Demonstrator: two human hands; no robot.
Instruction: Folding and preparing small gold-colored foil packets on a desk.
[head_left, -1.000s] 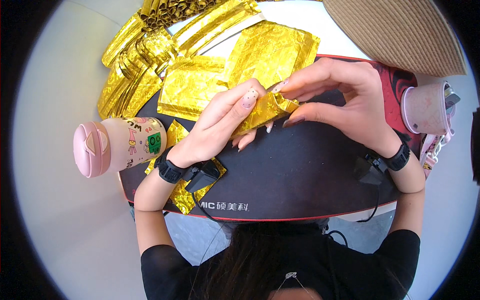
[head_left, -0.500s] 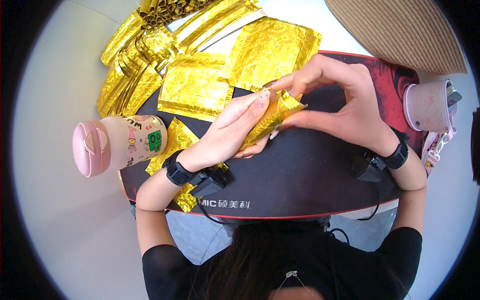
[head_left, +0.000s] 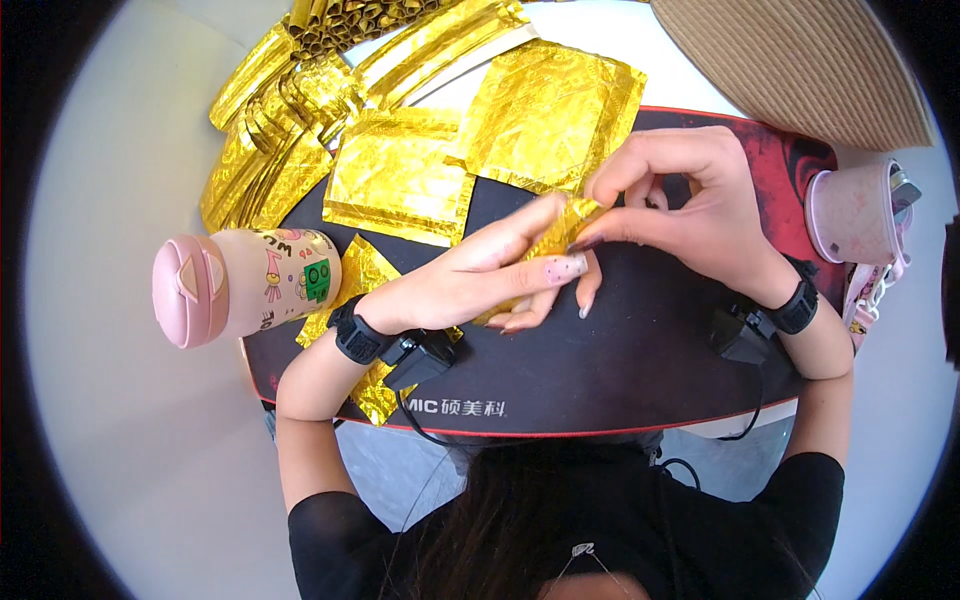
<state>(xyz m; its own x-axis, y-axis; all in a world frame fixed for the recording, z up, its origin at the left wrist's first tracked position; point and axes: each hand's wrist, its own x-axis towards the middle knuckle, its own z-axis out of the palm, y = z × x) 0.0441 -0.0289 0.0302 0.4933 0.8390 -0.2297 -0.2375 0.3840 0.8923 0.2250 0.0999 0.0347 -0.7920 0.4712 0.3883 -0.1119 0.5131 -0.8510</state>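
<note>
A sheet of gold foil paper, rolled into a narrow tube [head_left: 562, 230], slants up to the right between my hands above the dark desk mat [head_left: 640, 350]. My left hand [head_left: 490, 272] is closed around its lower length, thumb across the front. At the upper end, my right hand [head_left: 695, 195] pinches the roll between thumb and index finger. Just beyond lie two flat stacks of gold foil paper, one on the left [head_left: 400, 175] and a larger one [head_left: 555, 110]. Part of a loose gold sheet [head_left: 365, 268] shows beneath my left wrist.
A pink-lidded bottle [head_left: 245, 285] lies at the left. Behind it are folded gold papers [head_left: 262, 180] and a pile of rolled gold tubes [head_left: 355, 22]. A ribbed tan woven object [head_left: 800, 70] fills the far right, with a pink cup-shaped container [head_left: 852, 212] below it.
The gold paper now looks rolled tighter. My left thumb has moved down and to the right over it, and my right fingers have closed in on its upper end.
</note>
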